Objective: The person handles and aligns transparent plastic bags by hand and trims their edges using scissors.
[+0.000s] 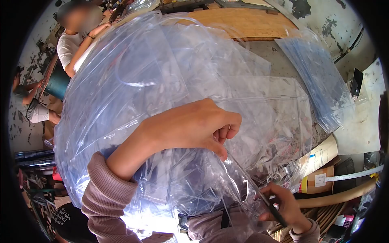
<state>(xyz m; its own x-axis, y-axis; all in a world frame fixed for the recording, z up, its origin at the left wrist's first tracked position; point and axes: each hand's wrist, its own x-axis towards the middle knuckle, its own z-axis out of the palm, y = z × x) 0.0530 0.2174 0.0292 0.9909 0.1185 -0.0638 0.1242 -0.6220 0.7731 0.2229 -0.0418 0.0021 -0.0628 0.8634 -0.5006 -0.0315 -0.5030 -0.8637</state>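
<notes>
A large heap of clear plastic sheets (pixel 162 77) spreads in front of me. My left hand (pixel 190 125) reaches across it with curled fingers, thumb and fingertips pinching the edge of a clear plastic sheet (pixel 233 174). That sheet hangs down toward my lap. At the lower right, my right hand (pixel 283 204) is closed round a slim tool with a dark handle (pixel 277 214). Its thin metal shaft lies along the plastic edge, pointing up toward my left hand. The exact kind of tool is unclear.
A flat stack of clear bluish sheets (pixel 312 77) lies at the right, near a phone (pixel 356 82). A cardboard box (pixel 320 181) and a curved tan strip (pixel 340 198) are at the lower right. Two people sit at the upper left, one in a white shirt (pixel 69 46).
</notes>
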